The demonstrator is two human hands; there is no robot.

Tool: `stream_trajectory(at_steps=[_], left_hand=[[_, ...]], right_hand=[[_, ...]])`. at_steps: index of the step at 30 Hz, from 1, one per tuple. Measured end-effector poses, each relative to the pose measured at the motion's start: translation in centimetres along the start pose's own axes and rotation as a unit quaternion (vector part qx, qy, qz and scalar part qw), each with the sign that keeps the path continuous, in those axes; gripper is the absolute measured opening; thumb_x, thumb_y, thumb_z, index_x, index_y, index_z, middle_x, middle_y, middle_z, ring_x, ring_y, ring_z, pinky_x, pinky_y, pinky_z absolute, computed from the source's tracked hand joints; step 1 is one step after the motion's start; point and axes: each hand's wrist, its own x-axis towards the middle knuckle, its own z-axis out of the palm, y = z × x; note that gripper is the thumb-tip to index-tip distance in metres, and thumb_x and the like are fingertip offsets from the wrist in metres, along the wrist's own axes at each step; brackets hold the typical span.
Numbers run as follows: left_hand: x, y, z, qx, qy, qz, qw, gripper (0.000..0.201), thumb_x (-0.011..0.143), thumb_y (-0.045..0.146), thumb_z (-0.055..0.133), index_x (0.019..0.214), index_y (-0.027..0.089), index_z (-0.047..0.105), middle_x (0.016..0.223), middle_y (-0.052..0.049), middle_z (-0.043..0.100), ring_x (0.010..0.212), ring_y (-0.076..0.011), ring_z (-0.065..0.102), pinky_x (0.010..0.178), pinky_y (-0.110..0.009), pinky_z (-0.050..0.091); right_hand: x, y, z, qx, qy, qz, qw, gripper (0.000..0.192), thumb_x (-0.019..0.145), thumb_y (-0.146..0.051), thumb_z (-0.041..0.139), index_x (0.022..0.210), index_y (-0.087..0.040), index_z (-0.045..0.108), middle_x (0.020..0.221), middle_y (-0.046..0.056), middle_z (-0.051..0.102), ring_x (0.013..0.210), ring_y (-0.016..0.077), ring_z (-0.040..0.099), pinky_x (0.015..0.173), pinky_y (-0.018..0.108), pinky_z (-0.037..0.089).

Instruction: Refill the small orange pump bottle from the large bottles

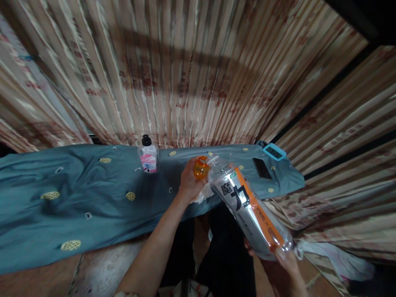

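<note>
My left hand (pixel 189 181) is closed around a small orange translucent container (pixel 201 168) above the front part of the cloth. A large clear plastic bottle (pixel 247 206) with an orange and silver label is tilted, its mouth up against the orange container. Whether the mouth touches the rim or just overlaps it in view, I cannot tell. My right hand (pixel 278 260) grips this bottle near its base. Under my left hand lies a crumpled white tissue-like piece (pixel 202 194), partly hidden. Any liquid passing between the two is too small to make out.
A clear squeeze bottle (pixel 149 159) with a black cap and pink label stands on the blue-green cloth (pixel 108 189). At the right end lie a dark phone (pixel 262 168) and a light-blue framed device (pixel 274 152). A patterned curtain (pixel 173 74) hangs directly behind.
</note>
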Motion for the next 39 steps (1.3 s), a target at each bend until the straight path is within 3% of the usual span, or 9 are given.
stream_trajectory(at_steps=[7,12,15,22,25,32,35,39], left_hand=[[0.2,0.0,-0.2,-0.018,-0.013,-0.019,1.000,0.046,0.073,0.022,0.072,0.116,0.024,0.055,0.120,-0.006,0.068,0.112,-0.0235,0.064,0.103,-0.043,0.050],[0.1,-0.5,-0.4,-0.023,-0.028,-0.001,0.999,0.055,0.072,0.019,0.070,0.123,0.025,0.051,0.127,-0.007,0.065,0.116,-0.0241,0.062,0.105,-0.044,0.048],[0.0,-0.7,-0.5,-0.026,-0.022,0.008,0.999,0.060,0.074,0.023,0.069,0.128,0.024,0.045,0.129,-0.009,0.062,0.117,-0.0239,0.062,0.104,-0.043,0.049],[-0.1,-0.6,-0.5,-0.046,-0.038,0.000,0.998,0.053,0.075,0.032,0.073,0.120,0.021,0.046,0.119,-0.010,0.066,0.104,-0.0228,0.066,0.094,-0.040,0.052],[0.1,-0.6,-0.6,-0.063,-0.041,-0.003,0.997,0.054,0.072,0.035,0.075,0.116,0.021,0.049,0.113,-0.009,0.068,0.101,-0.0234,0.067,0.092,-0.039,0.053],[0.2,-0.5,-1.2,-0.116,-0.062,-0.047,0.990,0.041,0.083,0.044,0.064,0.116,0.021,0.056,0.112,-0.007,0.071,0.104,-0.0246,0.067,0.096,-0.039,0.051],[0.0,-0.8,-1.3,-0.149,-0.063,-0.058,0.985,0.045,0.084,0.048,0.063,0.120,0.022,0.057,0.120,-0.007,0.069,0.112,-0.0259,0.064,0.103,-0.040,0.048],[-0.5,-1.4,-1.1,-0.191,-0.037,-0.092,0.977,0.060,0.081,0.052,0.068,0.131,0.023,0.052,0.129,-0.008,0.065,0.123,-0.0294,0.059,0.109,-0.045,0.044]], right_hand=[[0.6,0.8,0.1,0.036,0.002,0.022,0.999,0.066,0.070,-0.061,0.070,0.125,-0.026,0.060,0.098,0.006,0.073,0.073,0.0195,0.065,0.061,0.030,0.048],[1.3,1.2,0.3,0.064,-0.003,0.044,0.997,0.051,0.076,-0.056,0.068,0.115,-0.023,0.067,0.082,0.008,0.074,0.066,0.0184,0.065,0.060,0.029,0.051],[1.9,1.8,0.2,0.094,-0.004,0.052,0.994,0.044,0.073,-0.055,0.070,0.106,-0.026,0.072,0.085,0.007,0.076,0.066,0.0203,0.069,0.058,0.031,0.054],[2.8,2.8,0.7,0.171,-0.021,0.068,0.983,0.042,0.071,-0.054,0.069,0.105,-0.031,0.071,0.089,0.004,0.075,0.066,0.0198,0.068,0.055,0.031,0.053],[2.9,2.8,1.4,0.201,-0.009,0.069,0.977,0.052,0.073,-0.056,0.064,0.118,-0.031,0.066,0.093,0.005,0.074,0.067,0.0178,0.066,0.055,0.029,0.051],[3.0,2.4,2.1,0.230,-0.004,0.094,0.969,0.084,0.056,-0.056,0.078,0.135,-0.038,0.054,0.103,0.007,0.075,0.077,0.0244,0.071,0.050,0.026,0.048],[2.9,2.7,2.0,0.236,-0.011,0.111,0.965,0.086,0.051,-0.056,0.081,0.132,-0.040,0.057,0.092,0.011,0.076,0.063,0.0206,0.067,0.046,0.023,0.044],[2.8,3.2,1.8,0.246,-0.032,0.137,0.959,0.074,0.049,-0.055,0.084,0.118,-0.037,0.068,0.094,0.015,0.076,0.054,0.0162,0.061,0.041,0.021,0.040]])
